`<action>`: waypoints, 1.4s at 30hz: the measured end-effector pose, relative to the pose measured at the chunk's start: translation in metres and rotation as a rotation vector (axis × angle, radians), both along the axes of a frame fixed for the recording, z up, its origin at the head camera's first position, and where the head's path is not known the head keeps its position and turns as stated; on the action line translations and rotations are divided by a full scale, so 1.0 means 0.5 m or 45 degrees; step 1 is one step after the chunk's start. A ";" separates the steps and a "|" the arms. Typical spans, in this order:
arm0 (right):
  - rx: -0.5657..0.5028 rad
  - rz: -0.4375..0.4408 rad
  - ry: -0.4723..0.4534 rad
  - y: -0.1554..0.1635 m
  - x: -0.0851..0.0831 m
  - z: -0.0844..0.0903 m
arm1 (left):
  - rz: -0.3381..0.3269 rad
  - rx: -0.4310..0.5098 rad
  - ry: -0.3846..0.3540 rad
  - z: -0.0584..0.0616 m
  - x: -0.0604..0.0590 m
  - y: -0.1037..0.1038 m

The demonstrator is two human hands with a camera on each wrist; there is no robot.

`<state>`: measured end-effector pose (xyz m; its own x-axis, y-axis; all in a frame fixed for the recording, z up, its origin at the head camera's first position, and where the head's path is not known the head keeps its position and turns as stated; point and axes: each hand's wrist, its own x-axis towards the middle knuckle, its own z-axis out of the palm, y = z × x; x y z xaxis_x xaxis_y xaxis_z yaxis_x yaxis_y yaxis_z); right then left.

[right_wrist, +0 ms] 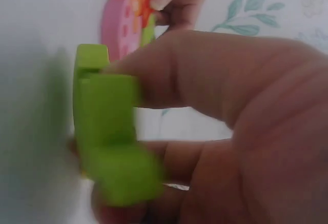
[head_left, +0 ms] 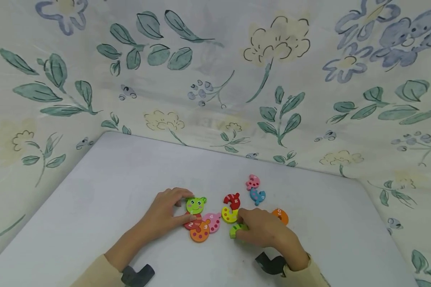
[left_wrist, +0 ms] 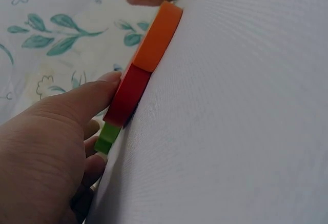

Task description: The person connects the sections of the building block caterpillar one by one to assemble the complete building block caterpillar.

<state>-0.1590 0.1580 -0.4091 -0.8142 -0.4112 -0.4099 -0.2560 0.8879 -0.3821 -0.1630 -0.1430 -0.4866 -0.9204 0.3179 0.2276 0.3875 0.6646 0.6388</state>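
My left hand (head_left: 166,217) holds the joined end of a caterpillar number puzzle. Its thumb lies on the red piece marked 2 (head_left: 189,224), and its fingers curl around the smiling green head (head_left: 194,205). An orange piece marked 3 (head_left: 199,234) and a pink piece marked 4 (head_left: 213,223) link onto the red one. Between thumb and fingers, my right hand (head_left: 267,230) pinches a green striped puzzle piece (right_wrist: 110,116), seen close up in the right wrist view. Just beyond those fingers lie a yellow piece (head_left: 229,215) and a red piece marked 8 (head_left: 232,200).
Farther back on the white table (head_left: 129,167) lie a pink piece (head_left: 253,182) and a blue piece (head_left: 257,196), touching. An orange piece (head_left: 281,216) is partly hidden behind the right hand. Floral cloth (head_left: 215,79) rises behind the table and along its sides.
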 end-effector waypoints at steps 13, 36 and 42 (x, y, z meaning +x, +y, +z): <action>-0.081 0.053 -0.026 -0.002 -0.003 0.012 | -0.005 0.004 -0.017 -0.002 -0.007 -0.009; -0.194 -0.132 -0.142 -0.002 0.072 -0.031 | -0.009 0.000 -0.065 0.002 0.005 -0.013; -0.353 -0.138 -0.051 -0.054 0.048 -0.034 | -0.013 0.010 -0.129 0.008 0.016 -0.022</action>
